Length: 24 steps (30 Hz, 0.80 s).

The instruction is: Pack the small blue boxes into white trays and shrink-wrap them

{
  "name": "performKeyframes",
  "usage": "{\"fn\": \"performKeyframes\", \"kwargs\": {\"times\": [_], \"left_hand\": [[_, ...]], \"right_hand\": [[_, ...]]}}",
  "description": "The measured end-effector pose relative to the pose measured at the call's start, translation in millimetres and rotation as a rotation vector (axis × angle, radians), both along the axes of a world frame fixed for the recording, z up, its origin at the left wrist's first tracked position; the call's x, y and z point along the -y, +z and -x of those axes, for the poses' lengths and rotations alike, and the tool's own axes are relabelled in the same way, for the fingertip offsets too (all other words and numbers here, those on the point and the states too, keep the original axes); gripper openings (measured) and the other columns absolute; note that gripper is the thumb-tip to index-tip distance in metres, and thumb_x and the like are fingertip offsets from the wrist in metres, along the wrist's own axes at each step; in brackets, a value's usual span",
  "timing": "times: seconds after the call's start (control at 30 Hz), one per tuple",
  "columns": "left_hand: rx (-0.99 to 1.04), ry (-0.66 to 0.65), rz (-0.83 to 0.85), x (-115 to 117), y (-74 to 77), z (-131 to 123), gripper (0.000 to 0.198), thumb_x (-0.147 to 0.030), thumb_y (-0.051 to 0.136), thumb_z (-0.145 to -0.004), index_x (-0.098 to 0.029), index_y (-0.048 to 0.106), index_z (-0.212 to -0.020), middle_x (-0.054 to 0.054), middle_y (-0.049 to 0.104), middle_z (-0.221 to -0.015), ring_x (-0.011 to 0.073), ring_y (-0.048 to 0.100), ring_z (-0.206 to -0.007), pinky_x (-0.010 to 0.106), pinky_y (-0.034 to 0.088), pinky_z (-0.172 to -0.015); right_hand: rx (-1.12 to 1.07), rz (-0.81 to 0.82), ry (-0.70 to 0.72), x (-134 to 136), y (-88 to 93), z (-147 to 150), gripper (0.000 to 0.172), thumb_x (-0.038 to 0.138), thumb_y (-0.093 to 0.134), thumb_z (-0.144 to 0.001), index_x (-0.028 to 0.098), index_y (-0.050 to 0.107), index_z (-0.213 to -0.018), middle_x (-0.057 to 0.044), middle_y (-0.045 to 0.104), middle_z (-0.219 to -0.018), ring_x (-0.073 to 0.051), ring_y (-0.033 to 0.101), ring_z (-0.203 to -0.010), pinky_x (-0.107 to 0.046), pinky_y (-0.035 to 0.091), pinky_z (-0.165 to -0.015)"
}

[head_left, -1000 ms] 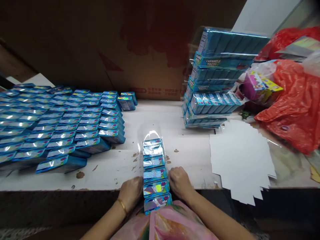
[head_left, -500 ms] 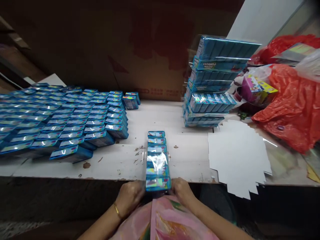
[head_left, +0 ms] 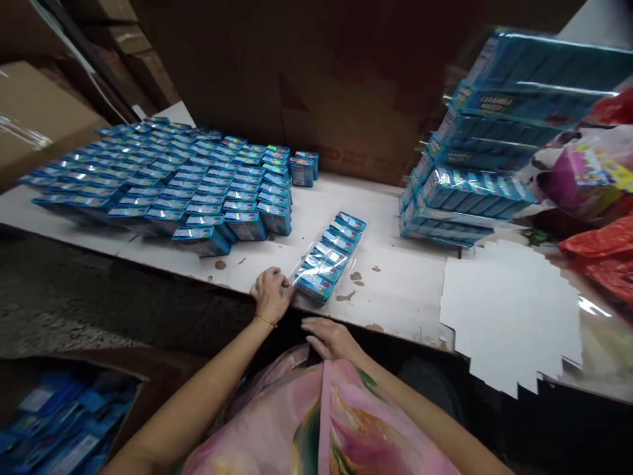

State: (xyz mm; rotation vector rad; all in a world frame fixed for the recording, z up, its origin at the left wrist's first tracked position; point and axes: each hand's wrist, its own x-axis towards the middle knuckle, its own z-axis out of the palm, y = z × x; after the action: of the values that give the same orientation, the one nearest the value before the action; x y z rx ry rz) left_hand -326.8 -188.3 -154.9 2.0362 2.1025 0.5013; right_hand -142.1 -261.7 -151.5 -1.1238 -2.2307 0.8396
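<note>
A row of small blue candy boxes lies at a slant near the table's front edge, inside clear plastic film. My left hand is at the row's near left corner, with its fingers curled at the loose end of the film; the exact grip is partly hidden. Below the row, at the table edge, my right hand holds nothing, and its fingers are stretched out toward the left.
Many blue boxes stand in rows on the left. Stacked wrapped packs rise at the back right, beside white card sheets and red plastic bags. A carton of blue flat pieces sits below left.
The view has swung left, bringing the lower carton into sight. The wrapped row now lies slanted. My right hand has come away from its side; my left hand stays by its near end.
</note>
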Motion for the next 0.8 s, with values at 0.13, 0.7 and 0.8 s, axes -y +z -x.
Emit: {"fn": "performKeyframes", "kwargs": {"times": [0.13, 0.7, 0.8], "left_hand": [[0.059, -0.013, 0.026, 1, -5.2, 0, 0.016, -0.031, 0.051, -0.075, -0.02, 0.058, -0.066, 0.003, 0.046, -0.122, 0.0248, 0.034, -0.115, 0.04, 0.028, -0.089], [0.119, -0.062, 0.021, -1, -5.6, 5, 0.011, -0.026, 0.05, -0.074, -0.02, 0.056, -0.067, 0.002, 0.048, -0.123, 0.0229, 0.037, -0.117, 0.039, 0.027, -0.092], [0.25, -0.034, -0.012, 3, -1.7, 11, 0.012, -0.029, 0.05, -0.074, -0.019, 0.055, -0.068, 0.005, 0.05, -0.119, 0.0233, 0.042, -0.112, 0.039, 0.03, -0.092]], "right_hand": [[-0.054, 0.0, -0.118, -7, -12.8, 25, 0.043, 0.02, 0.038, -0.085, 0.014, 0.041, -0.127, -0.013, 0.048, -0.127, -0.018, 0.042, -0.118, -0.036, 0.037, -0.097], [0.04, 0.013, -0.236, -15, -6.6, 28, 0.042, 0.018, 0.036, -0.086, 0.02, 0.04, -0.128, -0.009, 0.049, -0.126, -0.018, 0.048, -0.113, -0.033, 0.043, -0.094], [-0.005, 0.038, -0.183, -8, 5.5, 24, 0.042, 0.021, 0.043, -0.084, 0.018, 0.044, -0.126, -0.01, 0.052, -0.122, -0.02, 0.049, -0.111, -0.035, 0.043, -0.092]]}}
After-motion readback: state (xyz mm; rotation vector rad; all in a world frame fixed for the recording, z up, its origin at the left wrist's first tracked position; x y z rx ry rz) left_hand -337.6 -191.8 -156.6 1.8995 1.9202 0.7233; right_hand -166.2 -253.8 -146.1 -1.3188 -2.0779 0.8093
